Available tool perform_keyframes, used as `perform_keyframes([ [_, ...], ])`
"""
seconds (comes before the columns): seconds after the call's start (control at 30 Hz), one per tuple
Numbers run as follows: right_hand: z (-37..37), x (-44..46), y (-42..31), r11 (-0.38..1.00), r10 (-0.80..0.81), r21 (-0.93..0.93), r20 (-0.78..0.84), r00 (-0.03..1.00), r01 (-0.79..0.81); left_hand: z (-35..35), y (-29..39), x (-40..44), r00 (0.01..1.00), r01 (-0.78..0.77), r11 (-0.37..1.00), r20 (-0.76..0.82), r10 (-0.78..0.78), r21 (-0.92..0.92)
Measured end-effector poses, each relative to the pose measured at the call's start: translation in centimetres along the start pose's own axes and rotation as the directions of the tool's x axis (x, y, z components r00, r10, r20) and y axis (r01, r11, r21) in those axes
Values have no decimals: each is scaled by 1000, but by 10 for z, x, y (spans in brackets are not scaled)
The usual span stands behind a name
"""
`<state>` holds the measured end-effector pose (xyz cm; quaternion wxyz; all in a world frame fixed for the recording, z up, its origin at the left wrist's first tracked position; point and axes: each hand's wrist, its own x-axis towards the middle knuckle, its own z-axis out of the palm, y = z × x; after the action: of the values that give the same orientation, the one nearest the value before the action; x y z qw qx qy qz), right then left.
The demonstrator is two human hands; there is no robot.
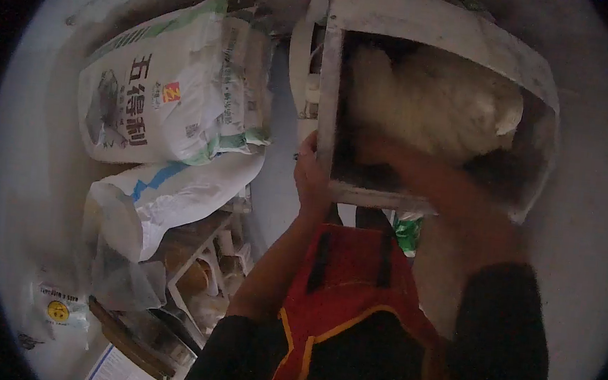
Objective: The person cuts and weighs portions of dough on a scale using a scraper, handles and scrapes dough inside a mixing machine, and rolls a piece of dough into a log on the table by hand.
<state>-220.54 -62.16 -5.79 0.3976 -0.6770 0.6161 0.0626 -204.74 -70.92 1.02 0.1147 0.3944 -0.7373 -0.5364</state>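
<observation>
A white box-shaped machine (432,11), its top open, stands in front of me and looks like a dough mixer. Inside its dark tub lies a large pale mass of dough (440,93), partly smeared by motion. My left hand (310,180) grips the near left corner of the rim, fingers along the outer side. Over the near rim reaches my right hand (385,153), in the tub at the lower left edge of the dough. Motion blur hides its fingers, and I cannot tell whether they hold the dough.
Full white flour sacks (162,86) with green trim are stacked on the left. Below them lies a white bag with a blue mark (197,189). A rack with several containers (204,275) stands lower left, near a plastic bag (59,310) and a printed sheet (122,372).
</observation>
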Motion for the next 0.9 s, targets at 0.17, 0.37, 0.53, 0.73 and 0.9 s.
perform_keyframes([
  [0.17,-69,-93,-37,886,232,355,220,948,-299,-2,-6,1,1000,-21,993,23,19,113],
  [0.37,-32,-82,-49,714,191,700,-248,950,39,3,-7,0,1000,13,1000,-12,-13,-4],
  [0.53,45,30,-6,558,483,829,-371,793,48,2,16,5,972,234,961,-3,-237,146],
  [0.73,-12,-48,-39,534,374,827,-46,926,-175,-1,-1,-7,1000,20,1000,17,-19,-20],
  [0.9,-41,-55,-42,963,173,231,-139,975,-138,-1,0,1,986,160,981,69,-153,-110],
])
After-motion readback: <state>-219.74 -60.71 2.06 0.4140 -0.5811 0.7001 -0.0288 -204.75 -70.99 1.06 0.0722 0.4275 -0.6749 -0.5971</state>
